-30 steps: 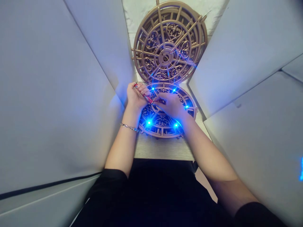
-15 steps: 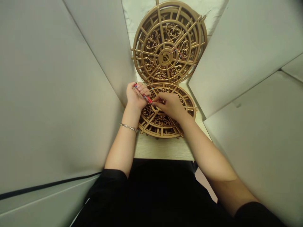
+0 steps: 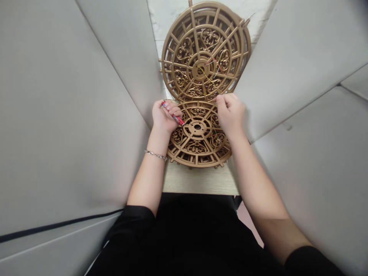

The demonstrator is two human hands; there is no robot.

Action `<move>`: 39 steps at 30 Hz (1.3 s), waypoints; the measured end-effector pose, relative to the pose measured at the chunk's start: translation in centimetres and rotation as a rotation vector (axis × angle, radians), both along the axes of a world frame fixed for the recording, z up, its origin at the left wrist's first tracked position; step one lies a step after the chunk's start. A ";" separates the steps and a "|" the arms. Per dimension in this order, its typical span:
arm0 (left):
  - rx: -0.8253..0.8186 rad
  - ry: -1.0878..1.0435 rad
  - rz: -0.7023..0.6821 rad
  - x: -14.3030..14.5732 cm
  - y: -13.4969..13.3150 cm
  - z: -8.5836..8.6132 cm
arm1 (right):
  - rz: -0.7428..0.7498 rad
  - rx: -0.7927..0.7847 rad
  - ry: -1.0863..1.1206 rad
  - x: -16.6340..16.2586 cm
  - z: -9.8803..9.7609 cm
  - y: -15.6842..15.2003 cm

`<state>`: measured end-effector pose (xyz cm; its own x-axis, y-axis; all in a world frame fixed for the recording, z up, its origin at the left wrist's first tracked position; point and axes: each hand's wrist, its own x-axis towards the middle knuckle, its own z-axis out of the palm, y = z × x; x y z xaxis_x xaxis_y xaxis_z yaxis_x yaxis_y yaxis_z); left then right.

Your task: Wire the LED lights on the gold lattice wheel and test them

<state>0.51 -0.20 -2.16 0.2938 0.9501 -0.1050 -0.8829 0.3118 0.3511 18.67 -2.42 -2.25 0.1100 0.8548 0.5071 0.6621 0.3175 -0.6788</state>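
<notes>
My left hand (image 3: 166, 117) is closed around slim red batteries (image 3: 177, 119), which seem to lie end to end and slant down to the right. A thin dark wire shows at their upper end. Beneath is the nearer gold openwork disc (image 3: 196, 147), round, with scrollwork and a hub with a hole. My right hand (image 3: 232, 113) is over this disc's upper right edge, thumb and forefinger pinched together. Whatever is in that pinch is hidden or too thin to name. Fine wires (image 3: 216, 140) run across the disc's right side.
Behind stands a larger stack of gold discs (image 3: 176, 32), with loose yellow, red and white wires (image 3: 205, 73) at its centre. Pale panels rise close on the left (image 3: 71, 115) and right (image 3: 301, 96). The light wooden tabletop (image 3: 198, 180) ends in front of my body.
My right hand has left the batteries' lower end and moved up and right to the disc's edge. A small bluish light near the batteries no longer shows. My left hand has barely moved.
</notes>
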 end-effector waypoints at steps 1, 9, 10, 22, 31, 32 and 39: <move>0.001 -0.003 -0.003 0.0 0.0 0.0 | -0.069 -0.020 -0.105 0.4 -0.2 0.3; 0.014 -0.017 -0.018 0.0 0.0 -0.2 | 0.039 -0.360 -0.519 1.1 -0.8 -0.3; 0.010 -0.011 -0.015 0.0 0.0 -0.2 | 0.068 -0.357 -0.543 0.9 -0.6 -0.5; -0.008 0.046 0.009 0.3 -0.1 0.0 | 0.328 -0.286 -0.590 -0.1 -0.1 -1.2; -0.014 0.046 -0.008 0.3 0.2 -0.3 | 0.354 -0.294 -0.552 -0.3 0.5 -1.4; -0.020 0.044 -0.005 0.3 0.2 -0.3 | 0.343 -0.323 -0.539 -0.2 0.5 -1.4; -0.009 0.033 -0.016 0.3 0.2 -0.3 | 0.277 -0.575 -0.555 0.5 1.1 -1.8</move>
